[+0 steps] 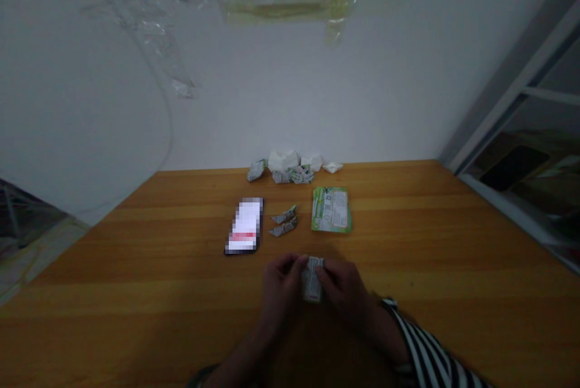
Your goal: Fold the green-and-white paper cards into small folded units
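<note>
Both my hands meet over the wooden table (136, 267) near its front edge. My left hand (281, 286) and my right hand (344, 288) pinch a small printed piece of paper (312, 279) between them, fingers closed on its sides. The paper looks partly folded and stands roughly upright. My right arm wears a black-and-white striped sleeve (430, 355).
Beyond my hands lie two small folded paper shapes (284, 222), a phone (244, 225) with its screen lit, and a green-and-white printed packet (331, 210). Several more folded or crumpled paper pieces (290, 167) sit by the white wall. A metal frame (512, 98) stands at right.
</note>
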`<state>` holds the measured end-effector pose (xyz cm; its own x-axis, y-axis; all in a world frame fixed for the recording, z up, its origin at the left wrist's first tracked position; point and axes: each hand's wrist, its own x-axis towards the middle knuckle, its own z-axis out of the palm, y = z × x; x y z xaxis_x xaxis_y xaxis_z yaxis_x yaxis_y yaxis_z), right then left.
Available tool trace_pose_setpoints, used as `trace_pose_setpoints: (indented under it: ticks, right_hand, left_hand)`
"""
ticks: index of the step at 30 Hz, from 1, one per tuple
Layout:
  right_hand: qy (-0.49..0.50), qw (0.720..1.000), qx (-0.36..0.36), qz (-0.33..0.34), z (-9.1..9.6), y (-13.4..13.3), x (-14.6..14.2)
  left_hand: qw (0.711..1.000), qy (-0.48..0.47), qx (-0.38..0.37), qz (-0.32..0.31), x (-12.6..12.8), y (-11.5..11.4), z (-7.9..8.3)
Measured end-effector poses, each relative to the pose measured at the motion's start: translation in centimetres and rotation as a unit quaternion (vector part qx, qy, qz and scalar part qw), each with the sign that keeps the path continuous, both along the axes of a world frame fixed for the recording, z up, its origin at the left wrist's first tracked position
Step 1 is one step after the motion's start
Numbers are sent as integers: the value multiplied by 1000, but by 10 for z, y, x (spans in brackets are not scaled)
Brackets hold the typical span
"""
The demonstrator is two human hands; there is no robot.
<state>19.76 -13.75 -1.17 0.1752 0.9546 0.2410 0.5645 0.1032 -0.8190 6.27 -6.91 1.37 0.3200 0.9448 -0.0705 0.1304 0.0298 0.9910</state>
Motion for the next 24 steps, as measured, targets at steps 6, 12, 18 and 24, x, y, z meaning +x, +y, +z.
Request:
trace_pose_setpoints:
  ticks: [6, 12, 18, 24]
  right_hand:
    - [73, 993, -19, 96, 0, 8, 18]
    - [92, 996, -5, 23, -2, 7, 19]
    - [153, 988, 0, 8, -5, 7, 13]
    - [295, 954, 6, -58, -9, 7, 7]
  left_hand:
    - [997, 47, 15, -55, -3, 3, 4]
    - [989, 7, -49, -141, -1, 2, -3]
    - [989, 94, 58, -96, -1, -2, -5]
    - [991, 27, 32, -129, 1, -4, 0]
